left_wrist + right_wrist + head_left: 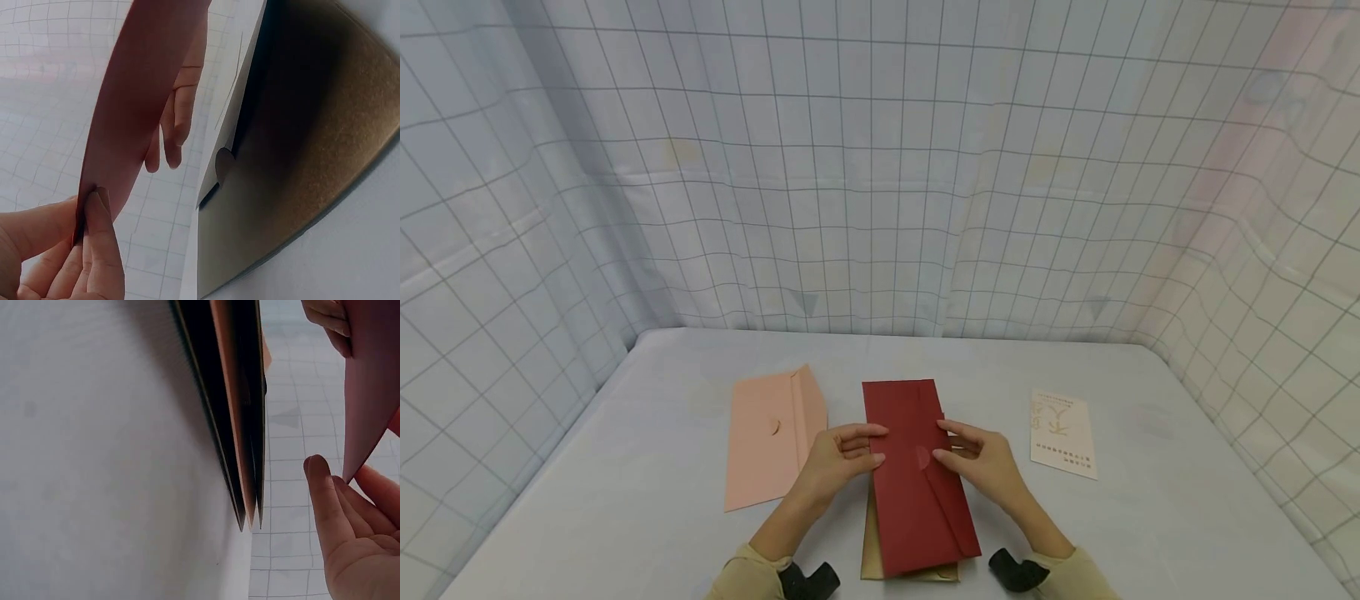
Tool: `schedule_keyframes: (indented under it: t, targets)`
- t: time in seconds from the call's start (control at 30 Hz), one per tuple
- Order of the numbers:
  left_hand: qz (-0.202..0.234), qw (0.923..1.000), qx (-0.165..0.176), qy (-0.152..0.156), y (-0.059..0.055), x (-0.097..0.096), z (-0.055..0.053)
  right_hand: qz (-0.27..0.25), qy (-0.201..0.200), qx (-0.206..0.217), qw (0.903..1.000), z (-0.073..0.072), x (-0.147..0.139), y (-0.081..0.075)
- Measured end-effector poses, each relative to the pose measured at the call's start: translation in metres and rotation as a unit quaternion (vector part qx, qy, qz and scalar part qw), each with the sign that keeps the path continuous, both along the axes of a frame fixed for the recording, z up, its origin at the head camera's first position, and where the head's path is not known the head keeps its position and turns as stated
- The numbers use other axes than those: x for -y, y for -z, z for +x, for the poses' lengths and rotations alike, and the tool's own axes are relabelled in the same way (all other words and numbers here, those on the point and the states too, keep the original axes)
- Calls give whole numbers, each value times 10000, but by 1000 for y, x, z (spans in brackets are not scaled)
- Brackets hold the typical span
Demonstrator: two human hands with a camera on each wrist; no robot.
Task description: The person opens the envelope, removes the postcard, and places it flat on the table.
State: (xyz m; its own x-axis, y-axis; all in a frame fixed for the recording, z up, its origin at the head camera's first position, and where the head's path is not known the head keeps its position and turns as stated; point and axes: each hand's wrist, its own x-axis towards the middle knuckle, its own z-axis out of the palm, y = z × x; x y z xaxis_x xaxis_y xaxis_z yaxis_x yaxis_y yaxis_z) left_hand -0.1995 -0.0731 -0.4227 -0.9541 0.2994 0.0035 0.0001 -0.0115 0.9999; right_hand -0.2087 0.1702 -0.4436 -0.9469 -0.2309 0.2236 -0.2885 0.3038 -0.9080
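Observation:
Both hands hold a long red envelope (917,517) with a flap and a round tab, lifted above the table. My left hand (831,462) pinches its left long edge between thumb and fingers. On the opposite edge, my right hand (992,462) pinches it the same way; the right wrist view shows that edge between thumb and fingers. Beneath the red envelope, a gold envelope (872,552) lies mostly hidden. In the right wrist view, a pinkish-orange layer (234,431) shows between dark envelope edges there.
A pink envelope (763,442) with its flap toward the right lies on the white table (625,467) left of my hands. To the right is a cream card (1063,433) with gold print. White grid-patterned curtains (880,167) stand around the back and sides.

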Motion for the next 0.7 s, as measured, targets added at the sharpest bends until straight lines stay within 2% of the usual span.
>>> schedule_keyframes:
  t: [0.23,0.53,0.7]
  targets:
    - [3,9998,31,-190,-3,-2,1,551,-184,-348,9977,4,6,-4]
    - [44,9996,100,-251,-4,-2,3,886,-336,-184,9953,9,10,-6]
    - [-36,9995,85,-286,-3,-3,2,967,-318,-263,9945,10,12,-5]
